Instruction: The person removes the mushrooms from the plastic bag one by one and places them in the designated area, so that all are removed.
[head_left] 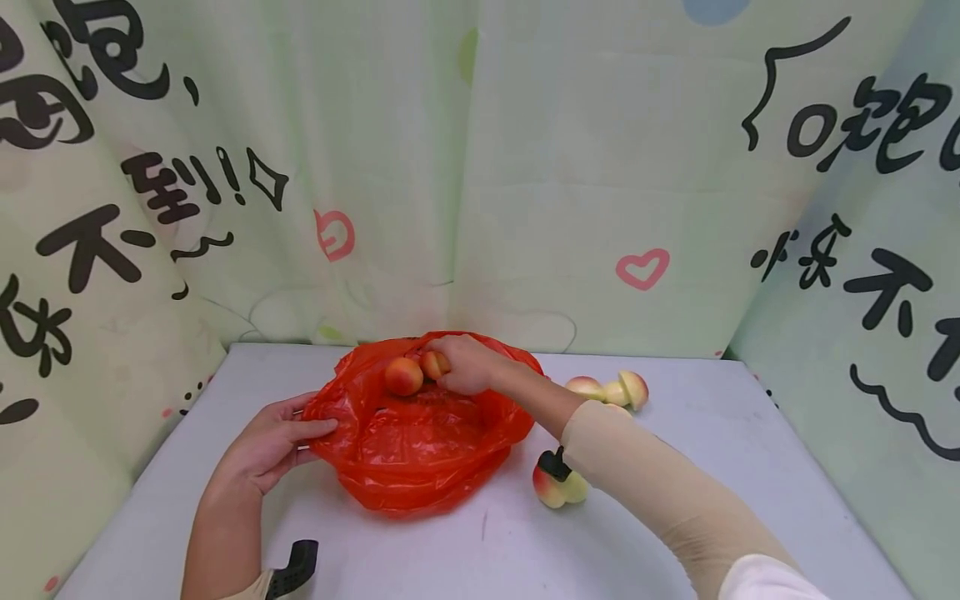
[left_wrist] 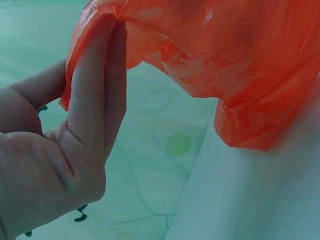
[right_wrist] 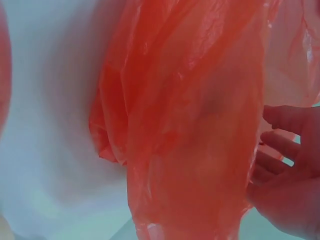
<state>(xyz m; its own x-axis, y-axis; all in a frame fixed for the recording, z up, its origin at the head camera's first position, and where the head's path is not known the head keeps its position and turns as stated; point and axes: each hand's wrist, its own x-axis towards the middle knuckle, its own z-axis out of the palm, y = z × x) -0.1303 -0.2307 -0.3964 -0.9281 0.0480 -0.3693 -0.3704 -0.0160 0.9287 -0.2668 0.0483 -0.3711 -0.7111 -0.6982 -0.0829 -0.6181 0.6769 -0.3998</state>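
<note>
A red plastic bag [head_left: 420, 462] sits on the table with its mouth spread wide. At its left rim my left hand [head_left: 281, 437] grips the film; the left wrist view shows the bag's edge between thumb and straight fingers. My right hand [head_left: 468, 364] reaches over the right rim into the bag, thumb and fingers around an orange-red peach [head_left: 433, 364]. Beside that one, a second peach [head_left: 403, 377] rests against the red film. In the right wrist view, bag film covers part of the right hand [right_wrist: 285, 175], its fingertips partly hidden.
Pale yellow-and-red fruits [head_left: 633, 389] lie at the back right of the white table [head_left: 480, 558], partly behind my right forearm. More such fruits [head_left: 551, 492] sit right of the bag, below that forearm. A printed curtain [head_left: 540, 167] encloses the back and sides.
</note>
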